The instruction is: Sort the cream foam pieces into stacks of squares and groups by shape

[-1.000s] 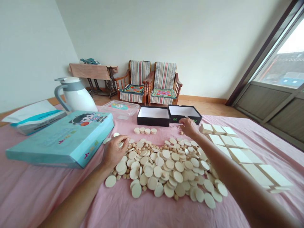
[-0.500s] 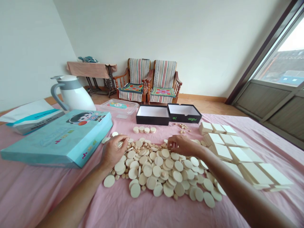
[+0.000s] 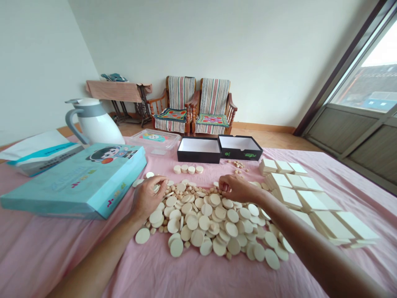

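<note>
- Right hand: fingers curled downward among the small round wooden pegs at the far edge of the pile. The hand is partly closed; I cannot tell whether it grips anything.
- Left hand: curved over the far-left edge of the pile of pale wooden discs, partly closed, with its fingertips near a few loose discs. I cannot tell whether it holds one.
- Pile: spread across a pink bedsheet, between the hands and toward the person, with the pegs mixed in at its far side.
- Writing: the large turquoise box at left shows a cartoon figure and red and green characters, too small to read. The black box lid has green marks on its side, also unreadable. A clear plastic tub holds a colourful printed sheet.
- Beyond the pile: four short stacks of discs stand before an open black box with a white inside; a small cluster of pegs lies nearby.
- At right: rows of cream square tiles.
- Change: the right hand, up by the black box a second ago, is now down at the pile, uncovering that cluster. The left hand has hardly moved.
</note>
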### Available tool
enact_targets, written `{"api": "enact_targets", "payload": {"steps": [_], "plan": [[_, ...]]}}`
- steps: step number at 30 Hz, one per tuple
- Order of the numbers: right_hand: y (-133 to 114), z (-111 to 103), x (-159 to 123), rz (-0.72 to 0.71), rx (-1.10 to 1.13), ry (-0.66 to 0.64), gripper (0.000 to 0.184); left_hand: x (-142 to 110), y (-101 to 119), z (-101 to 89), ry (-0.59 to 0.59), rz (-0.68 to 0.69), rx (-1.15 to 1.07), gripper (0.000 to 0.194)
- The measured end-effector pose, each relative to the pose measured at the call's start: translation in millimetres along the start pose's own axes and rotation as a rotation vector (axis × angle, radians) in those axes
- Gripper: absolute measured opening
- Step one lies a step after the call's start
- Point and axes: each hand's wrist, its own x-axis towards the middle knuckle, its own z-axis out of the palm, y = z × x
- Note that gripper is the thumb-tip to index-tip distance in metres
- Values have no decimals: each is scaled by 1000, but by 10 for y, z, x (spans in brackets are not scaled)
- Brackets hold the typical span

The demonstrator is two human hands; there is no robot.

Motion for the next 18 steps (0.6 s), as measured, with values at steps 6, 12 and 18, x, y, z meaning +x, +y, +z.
{"api": "enact_targets", "payload": {"steps": [6,12,18], "plan": [[-30,-16,-2,26,-44,-34,23,4,7,-13,11,5,-4,24],[-63,7,15,50,-88,-25,16,-2,3,-13,16,8,-15,22],[-96,-58,20,25,-94,8,18,-26,21,-1,17,64,-38,20]]}}
